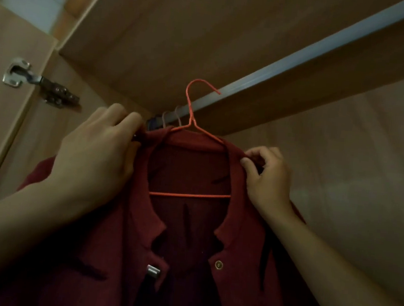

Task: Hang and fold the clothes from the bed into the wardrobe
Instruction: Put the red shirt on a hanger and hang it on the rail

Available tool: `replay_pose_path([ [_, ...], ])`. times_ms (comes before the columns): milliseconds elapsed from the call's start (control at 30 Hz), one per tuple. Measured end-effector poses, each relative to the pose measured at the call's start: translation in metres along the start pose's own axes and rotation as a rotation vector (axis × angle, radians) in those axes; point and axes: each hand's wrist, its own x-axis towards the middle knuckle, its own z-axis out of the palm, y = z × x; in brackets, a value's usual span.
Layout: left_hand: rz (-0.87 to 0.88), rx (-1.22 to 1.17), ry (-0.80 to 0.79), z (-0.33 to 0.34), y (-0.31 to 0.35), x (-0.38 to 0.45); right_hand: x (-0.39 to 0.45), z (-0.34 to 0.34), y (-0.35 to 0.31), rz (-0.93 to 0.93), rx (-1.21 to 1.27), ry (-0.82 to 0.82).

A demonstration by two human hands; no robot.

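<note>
I see both hands' grips pinching the dark red collared button-front jacket at frame centre: left hand, right hand, orange wire hanger inside.

Both our arms are up and reaching forward, bare forearms coming in from the bottom corners. Our left hand has its back to us, fingers curled over and thumb tucked in, pinching shut at the top. Our right hand sits a bit lower and further out, wrist bent, with the thumb and index fingertips squeezed together and the other fingers curled loosely behind them.
</note>
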Motion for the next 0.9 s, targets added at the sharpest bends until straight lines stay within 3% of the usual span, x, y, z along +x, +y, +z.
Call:
replay_pose_path([
  [433,0.031,0.164,-0.002,0.087,-0.047,0.042,0.051,0.103,0.044,0.122,0.025,-0.004],
  [700,0.126,0.295,-0.014,0.137,-0.052,0.002,0.004,0.139,0.087,0.177,-0.022,-0.049],
  [800,0.084,0.369,-0.041,0.137,-0.046,-0.003,-0.007,0.134,0.092,0.085,-0.009,-0.048],
  [900,0.106,0.405,-0.103,0.129,-0.041,-0.017,-0.025,0.125,0.1,-0.092,-0.224,-0.166],
])
